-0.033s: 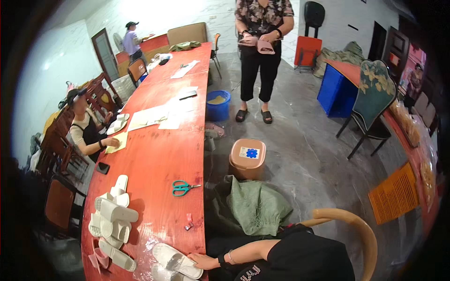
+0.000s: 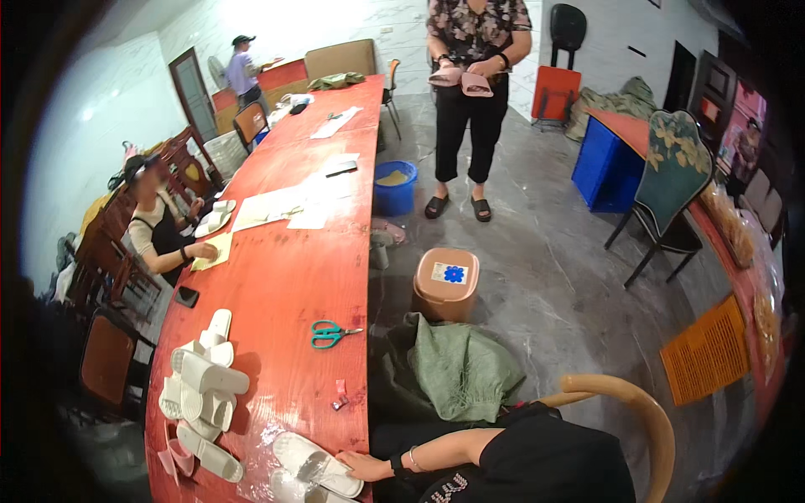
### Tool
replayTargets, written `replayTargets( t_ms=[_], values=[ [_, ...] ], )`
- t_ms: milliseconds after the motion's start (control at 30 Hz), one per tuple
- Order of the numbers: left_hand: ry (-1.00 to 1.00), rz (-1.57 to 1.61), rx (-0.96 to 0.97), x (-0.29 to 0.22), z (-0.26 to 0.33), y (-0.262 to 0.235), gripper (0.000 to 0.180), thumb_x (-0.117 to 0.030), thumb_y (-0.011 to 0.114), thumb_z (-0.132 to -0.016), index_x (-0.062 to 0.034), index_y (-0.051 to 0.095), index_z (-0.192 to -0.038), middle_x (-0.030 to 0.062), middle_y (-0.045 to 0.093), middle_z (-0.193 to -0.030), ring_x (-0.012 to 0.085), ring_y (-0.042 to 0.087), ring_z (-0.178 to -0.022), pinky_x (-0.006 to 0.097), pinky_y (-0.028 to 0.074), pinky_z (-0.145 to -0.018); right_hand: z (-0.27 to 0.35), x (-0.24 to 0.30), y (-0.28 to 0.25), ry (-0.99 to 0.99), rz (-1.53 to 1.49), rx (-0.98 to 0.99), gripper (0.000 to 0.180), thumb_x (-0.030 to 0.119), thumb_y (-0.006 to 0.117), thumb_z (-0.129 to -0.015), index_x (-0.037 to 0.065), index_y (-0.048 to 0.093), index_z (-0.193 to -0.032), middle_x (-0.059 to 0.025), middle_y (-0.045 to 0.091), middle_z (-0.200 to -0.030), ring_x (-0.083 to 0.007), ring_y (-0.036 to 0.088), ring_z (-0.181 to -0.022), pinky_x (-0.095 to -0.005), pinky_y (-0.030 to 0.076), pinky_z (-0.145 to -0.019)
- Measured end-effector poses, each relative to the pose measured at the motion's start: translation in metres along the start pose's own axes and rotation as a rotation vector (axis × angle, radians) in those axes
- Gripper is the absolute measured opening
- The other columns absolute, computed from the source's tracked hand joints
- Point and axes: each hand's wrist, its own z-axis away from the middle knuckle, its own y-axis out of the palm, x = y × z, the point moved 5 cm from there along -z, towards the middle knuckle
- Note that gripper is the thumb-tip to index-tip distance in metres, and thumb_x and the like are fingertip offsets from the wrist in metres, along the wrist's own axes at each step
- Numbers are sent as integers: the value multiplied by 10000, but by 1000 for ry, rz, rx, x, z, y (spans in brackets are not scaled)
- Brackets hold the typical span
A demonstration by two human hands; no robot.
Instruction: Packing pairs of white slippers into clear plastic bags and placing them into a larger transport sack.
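At the near end of the red table [image 2: 277, 335], my right hand [image 2: 369, 466] grips the end of a white slipper [image 2: 299, 457]. Its fingers close round the edge; the underside of the grip is hidden. A second white slipper [image 2: 289, 486] lies just below, cut off by the picture's lower edge. Clear plastic film [image 2: 262, 453] touches the pair on the left. Further left is a loose heap of white slippers [image 2: 210, 377], with a pink slipper [image 2: 176, 457] near its front. My left hand is out of the picture.
Teal-handled scissors [image 2: 334, 334] and a small red wrapper [image 2: 340, 394] lie beyond my hand. A green sack [image 2: 461, 369] and a lidded brown bin [image 2: 444, 293] stand right of the table. One person [image 2: 478, 84] stands holding pink slippers; another [image 2: 159, 226] sits at the left side.
The view has shifted slightly. The standing person's pink slippers have turned a little in their hands. My right hand stays on the white slipper.
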Motion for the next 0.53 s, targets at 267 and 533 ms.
replayTargets(
  t_ms=[267,533],
  values=[
    [-78,176,-192,-5,25,-41,549,-47,642,-739,51,370,-1206,188,484,-1151,263,511,-988,377,474,-812,-8,4,-1,236,-142,124,522,116,562,-728,34,376,-1209,-158,519,-993,-259,476,-1021,-363,383,-840],
    [73,-282,-21,26,2,-71,590,-25,699,-700,82,378,-1184,221,468,-1159,271,516,-983,406,462,-855,-1,-14,3,617,-1009,282,344,220,568,-825,110,507,-1145,-36,598,-898,-119,563,-736,-250,440,-586]
  ],
)
